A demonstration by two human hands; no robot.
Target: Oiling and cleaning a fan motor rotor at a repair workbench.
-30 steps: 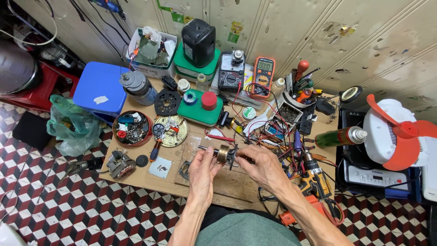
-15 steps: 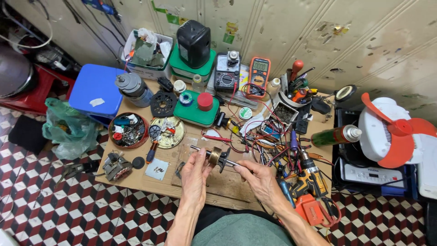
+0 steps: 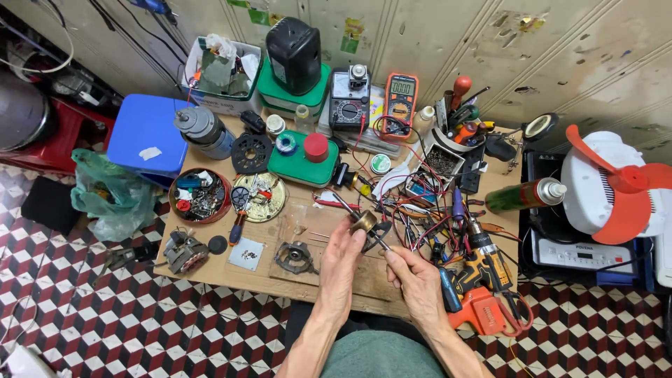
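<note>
Two hands — left hand (image 3: 341, 260) gripping one brass rotor (image 3: 363, 222), right hand (image 3: 414, 280) pinching its shaft (image 3: 379, 243) — beside two multimeters (image 3: 373, 102).

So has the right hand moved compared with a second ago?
Yes. The right hand has drawn back toward the person and the near table edge, away from the green box with the red knob. It pinches the shaft of the brass-coloured motor part.

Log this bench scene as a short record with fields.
setting: cluttered wooden workbench on a checkered floor
left hand: grips a small brass-coloured motor rotor
right hand: pinches the rotor's thin shaft
nearby: round red tin of parts, orange multimeter, green spray can, yellow drill
</note>
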